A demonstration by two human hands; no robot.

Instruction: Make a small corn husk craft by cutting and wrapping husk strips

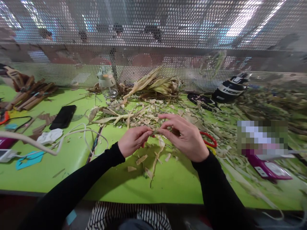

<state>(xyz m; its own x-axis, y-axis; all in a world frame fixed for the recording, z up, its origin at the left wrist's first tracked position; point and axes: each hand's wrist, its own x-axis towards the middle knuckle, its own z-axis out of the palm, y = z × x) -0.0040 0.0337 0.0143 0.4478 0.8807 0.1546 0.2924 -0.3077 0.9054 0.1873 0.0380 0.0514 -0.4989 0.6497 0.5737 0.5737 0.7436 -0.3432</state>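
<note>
Above the green tabletop [112, 188], my left hand [133, 139] is closed in a pinch on one end of a small dried husk piece [155, 131]. My right hand [185, 137] grips the other end between thumb and forefinger, its remaining fingers curved and raised. Fingers hide most of the piece, so its full shape cannot be made out. Just below, a pale curled husk strip [157, 156] lies among loose scraps [141, 159]. Partly behind my right wrist are scissors with red and yellow handles [210, 140]. Husk shreds [146, 116] lie heaped beyond both hands.
A dried husk bundle [153, 84], a clear bottle [107, 83] and a dark bottle [231, 88] stand along the perforated metal screen [168, 54]. Leftward are a black phone [63, 116], white cable [85, 131] and plug [50, 136]. A purple power strip [268, 167] lies right.
</note>
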